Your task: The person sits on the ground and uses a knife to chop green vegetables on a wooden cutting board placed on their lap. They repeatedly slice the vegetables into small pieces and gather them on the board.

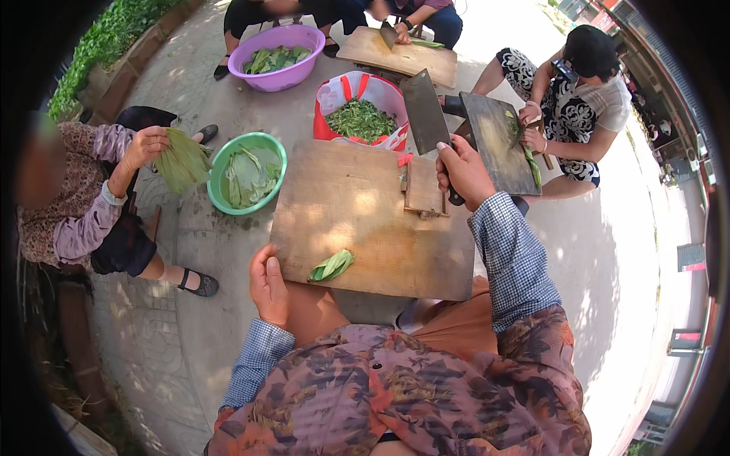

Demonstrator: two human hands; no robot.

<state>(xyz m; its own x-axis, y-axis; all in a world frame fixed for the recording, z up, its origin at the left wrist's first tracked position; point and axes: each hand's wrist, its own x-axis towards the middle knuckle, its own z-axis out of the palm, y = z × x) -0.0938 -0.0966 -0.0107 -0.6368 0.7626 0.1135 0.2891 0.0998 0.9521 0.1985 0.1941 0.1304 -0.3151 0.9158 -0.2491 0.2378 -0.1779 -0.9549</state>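
My right hand (463,171) grips the black handle of a cleaver (425,114), its broad blade raised above the far right of the board. Beneath it lies a wooden cutting board (331,199), set over my knees and stained darker along the near right. A rolled bundle of green leaves (332,265) rests near the board's front left. At the left edge is my left hand (269,290), thumb apart from the fingers, with nothing visible in it; whether it touches the board is unclear. A small wooden piece with metal fittings (425,185) sits on the board's right side.
Beyond the board stand a red-and-white bag (322,122) of chopped greens, a green basin (214,196) with leaves in water, and a purple basin (302,40) of leaves. Several people sit around; one at left holds leaves (182,162), another cuts on a dark board (496,137).
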